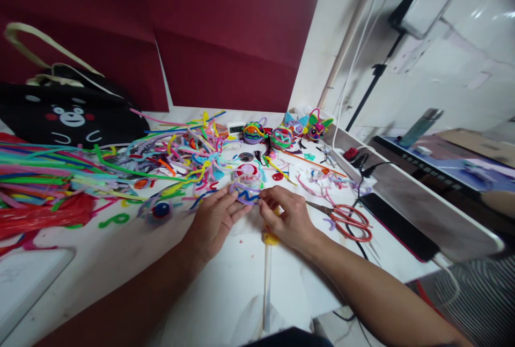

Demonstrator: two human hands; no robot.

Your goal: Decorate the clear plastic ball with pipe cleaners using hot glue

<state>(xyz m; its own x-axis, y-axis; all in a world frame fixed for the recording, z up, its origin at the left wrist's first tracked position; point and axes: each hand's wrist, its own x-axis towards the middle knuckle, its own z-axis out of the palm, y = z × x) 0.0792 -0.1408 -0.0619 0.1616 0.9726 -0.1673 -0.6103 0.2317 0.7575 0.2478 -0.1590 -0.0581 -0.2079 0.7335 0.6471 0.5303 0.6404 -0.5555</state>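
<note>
Both my hands meet at the middle of the white table (120, 261). My left hand (215, 219) and my right hand (286, 217) pinch a small round pipe-cleaner piece (246, 194) with purple and blue strands between their fingertips. A yellow-tipped white stick (267, 277) lies under my right hand and runs toward me. Red-handled scissors (348, 217) rest just right of my right hand.
A heap of coloured pipe cleaners (120, 167) covers the left side. Finished colourful balls (281, 132) stand at the back. A black bear-face bag (68, 116) sits far left. A black phone (398, 226) and cables lie right. A blue-red round piece (161, 210) lies left of my hand.
</note>
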